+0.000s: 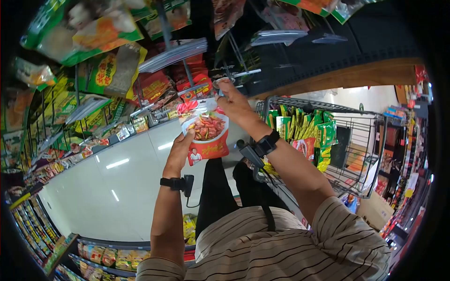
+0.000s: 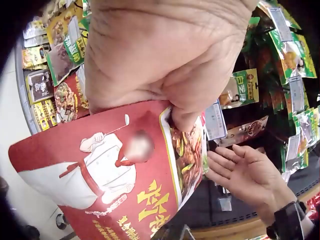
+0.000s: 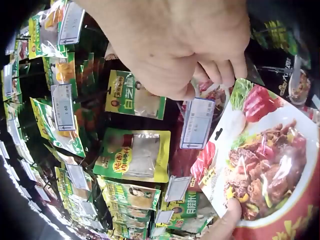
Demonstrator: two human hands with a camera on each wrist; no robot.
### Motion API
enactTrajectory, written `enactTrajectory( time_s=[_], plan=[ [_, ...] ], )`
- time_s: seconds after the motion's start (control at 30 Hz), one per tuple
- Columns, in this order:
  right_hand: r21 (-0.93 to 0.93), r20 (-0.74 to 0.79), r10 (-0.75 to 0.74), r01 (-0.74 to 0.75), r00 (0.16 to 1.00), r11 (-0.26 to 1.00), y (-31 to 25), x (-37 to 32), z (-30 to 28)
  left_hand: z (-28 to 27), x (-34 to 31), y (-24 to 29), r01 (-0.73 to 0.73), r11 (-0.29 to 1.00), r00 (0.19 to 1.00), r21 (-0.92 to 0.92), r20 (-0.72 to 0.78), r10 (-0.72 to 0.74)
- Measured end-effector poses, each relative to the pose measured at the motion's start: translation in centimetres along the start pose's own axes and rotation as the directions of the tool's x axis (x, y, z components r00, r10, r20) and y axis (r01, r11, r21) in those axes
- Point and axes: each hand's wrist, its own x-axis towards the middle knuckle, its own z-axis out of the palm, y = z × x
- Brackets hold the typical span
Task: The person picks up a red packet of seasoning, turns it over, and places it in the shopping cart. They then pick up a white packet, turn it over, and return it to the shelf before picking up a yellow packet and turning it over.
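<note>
A red and white seasoning pouch (image 1: 208,150) with a picture of a meat dish hangs upright before the person's body. The left hand (image 1: 178,150) grips its left side, thumb on the printed front and fingers behind. In the left wrist view a figure in white is printed on the pouch's red lower part (image 2: 100,175). The right hand (image 1: 236,105) is near the pouch's top right corner, fingers loosely bent with nothing held in them. From the right wrist view, its fingers (image 3: 215,72) are just above a price tag (image 3: 198,123) at the display hooks.
Hooks with hanging packets (image 1: 110,72) line the shelf in front, price tags at their ends. A wire shopping cart (image 1: 370,154) on the right holds several green and yellow packets (image 1: 326,133). A wooden shelf edge (image 1: 347,78) runs above the cart. More stocked shelves (image 1: 112,257) stand at lower left.
</note>
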Motion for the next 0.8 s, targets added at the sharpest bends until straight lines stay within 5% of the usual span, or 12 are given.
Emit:
enactTrajectory(
  time_s=[0.23,0.37,0.63,0.8],
  plan=[
    [0.08,0.065,0.241,-0.245,0.968,0.966,-1.6,1.0,-0.3,0.0,2.8,1.9,-0.048,0.997,0.992,0.06,-0.114,0.054],
    [0.172,0.04,0.167,-0.171,0.985,0.97,1.0,2.7,0.7,0.5,3.4,3.8,-0.076,0.991,0.977,0.112,-0.188,0.096],
    [0.42,0.114,0.292,-0.312,0.95,0.852,-0.4,2.8,0.3,-2.1,6.7,2.7,-0.173,0.985,0.982,-0.018,-0.078,0.171],
    [0.412,0.094,0.275,-0.289,0.957,0.864,-0.8,2.5,0.2,-2.1,7.3,2.4,-0.222,0.974,0.974,-0.034,-0.055,0.22]
  ],
)
